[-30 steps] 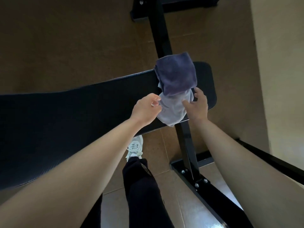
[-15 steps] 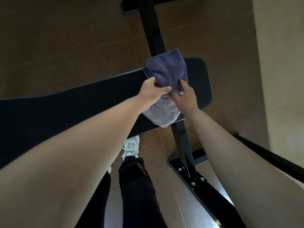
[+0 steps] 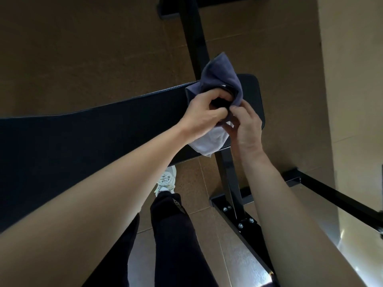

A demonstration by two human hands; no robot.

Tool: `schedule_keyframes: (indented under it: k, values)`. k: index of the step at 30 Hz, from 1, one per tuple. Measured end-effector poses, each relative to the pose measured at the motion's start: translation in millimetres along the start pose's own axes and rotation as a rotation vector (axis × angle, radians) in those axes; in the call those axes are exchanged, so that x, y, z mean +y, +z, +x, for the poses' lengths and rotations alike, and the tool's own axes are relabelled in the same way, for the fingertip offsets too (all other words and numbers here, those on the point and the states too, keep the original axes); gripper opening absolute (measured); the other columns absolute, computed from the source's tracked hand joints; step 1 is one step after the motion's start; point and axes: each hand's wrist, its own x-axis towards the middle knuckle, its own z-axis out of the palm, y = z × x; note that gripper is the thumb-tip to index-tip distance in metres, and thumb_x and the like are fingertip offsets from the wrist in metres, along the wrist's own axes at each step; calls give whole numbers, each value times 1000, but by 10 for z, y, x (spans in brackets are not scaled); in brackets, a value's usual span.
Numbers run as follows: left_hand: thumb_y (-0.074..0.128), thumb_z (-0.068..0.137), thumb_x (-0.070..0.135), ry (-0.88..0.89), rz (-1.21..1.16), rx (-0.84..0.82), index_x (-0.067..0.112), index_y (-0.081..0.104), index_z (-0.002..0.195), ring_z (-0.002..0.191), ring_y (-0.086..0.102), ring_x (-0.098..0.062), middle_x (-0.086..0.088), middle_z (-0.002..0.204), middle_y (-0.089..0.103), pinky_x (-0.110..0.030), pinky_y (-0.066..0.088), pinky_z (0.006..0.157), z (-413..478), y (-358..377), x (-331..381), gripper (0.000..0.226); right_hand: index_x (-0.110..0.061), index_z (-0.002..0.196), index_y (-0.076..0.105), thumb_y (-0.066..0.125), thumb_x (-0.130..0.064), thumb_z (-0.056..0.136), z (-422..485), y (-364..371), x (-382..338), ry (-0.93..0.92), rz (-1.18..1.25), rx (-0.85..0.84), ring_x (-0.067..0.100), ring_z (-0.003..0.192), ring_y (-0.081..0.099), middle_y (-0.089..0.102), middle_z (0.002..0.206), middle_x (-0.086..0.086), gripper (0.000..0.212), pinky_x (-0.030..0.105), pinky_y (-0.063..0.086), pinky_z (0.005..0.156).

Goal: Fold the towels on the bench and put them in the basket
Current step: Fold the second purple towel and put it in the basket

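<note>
A dark purple-grey towel is bunched at the right end of the black padded bench. Its paler underside hangs over the bench's near edge. My left hand grips the towel's middle fold with curled fingers. Beside it, my right hand pinches the towel's edge between thumb and fingers. The two hands almost touch. No basket is in view.
The bench's black steel frame runs under the pad, with a bolted foot near my right forearm. A black bar crosses at the right by a cream wall. My leg and white shoe stand on the brown tiled floor.
Both hands moved up onto the towel and closed together on it. The upper part of the towel has been gathered and lifted into a peak; less of the pale part hangs down.
</note>
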Motion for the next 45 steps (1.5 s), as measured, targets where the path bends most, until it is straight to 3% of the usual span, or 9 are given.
schedule_keyframes:
  k: [10, 19, 23, 27, 30, 33, 38, 42, 45]
  values:
    - [87, 82, 15, -161, 158, 286, 10, 73, 104, 86, 75, -11, -2, 92, 76, -22, 61, 78, -1188, -794, 92, 27, -5, 110, 70, 51, -17, 108, -678, 702, 192, 212, -72, -219, 28, 99, 74, 74, 107, 18, 23, 42, 60, 89]
    - [73, 97, 20, -423, -255, 648, 10, 77, 85, 87, 77, -23, -11, 87, 77, -30, 61, 74, -2211, -1674, -466, 16, -11, 96, 61, 39, -15, 111, -1290, 1557, 875, 500, 30, -309, 23, 84, 68, 69, 90, 10, 27, 35, 56, 80]
    - [89, 81, 29, -500, -154, 802, 15, 77, 72, 77, 75, -15, -1, 73, 75, -29, 62, 73, -2576, -2066, -672, 20, -10, 97, 66, 46, -15, 107, -1346, 1873, 1197, 542, -170, -207, 34, 102, 63, 67, 105, 18, 23, 50, 53, 98]
    - [94, 71, 35, -522, -54, 939, 13, 63, 53, 62, 65, -14, -2, 59, 67, -31, 57, 67, -2840, -2390, -721, 41, -13, 75, 67, 53, -8, 95, -1347, 2220, 1298, 461, -517, -105, 27, 80, 57, 63, 81, 11, 25, 40, 50, 71]
    - [88, 75, 28, -527, 3, 981, 16, 64, 51, 59, 61, -11, 2, 55, 66, -28, 52, 64, -2932, -2561, -721, 36, -10, 78, 71, 53, -10, 92, -1360, 2498, 1287, 401, -692, -154, 35, 81, 71, 73, 84, 14, 23, 43, 61, 76]
    - [88, 78, 26, -569, -114, 969, 18, 64, 56, 65, 66, -14, 2, 60, 69, -34, 59, 72, -2992, -2709, -881, 34, -4, 89, 70, 51, -13, 98, -1373, 2713, 1276, 298, -817, -193, 33, 87, 70, 73, 96, 18, 23, 46, 60, 85]
    - [79, 88, 22, -611, -155, 927, 19, 70, 95, 84, 71, -19, -11, 101, 75, -42, 61, 85, -3008, -2837, -1309, 11, -9, 89, 62, 46, -15, 103, -1180, 2675, 1365, 173, -989, -148, 21, 75, 54, 59, 85, 5, 23, 29, 40, 58]
    - [77, 90, 28, -578, 111, 823, 20, 61, 127, 107, 64, -16, 3, 118, 65, -32, 53, 91, -2851, -2847, -1504, 42, -10, 95, 64, 48, -17, 103, -1037, 2422, 1525, 202, -1054, -104, 19, 74, 54, 61, 92, 5, 19, 27, 38, 59]
    - [80, 85, 36, -486, 243, 795, 22, 62, 129, 113, 63, -17, 3, 124, 66, -36, 54, 95, -2656, -2860, -1573, 49, -11, 94, 64, 51, -16, 102, -992, 2298, 1637, 215, -1064, -156, 23, 83, 57, 63, 92, 6, 16, 29, 42, 71]
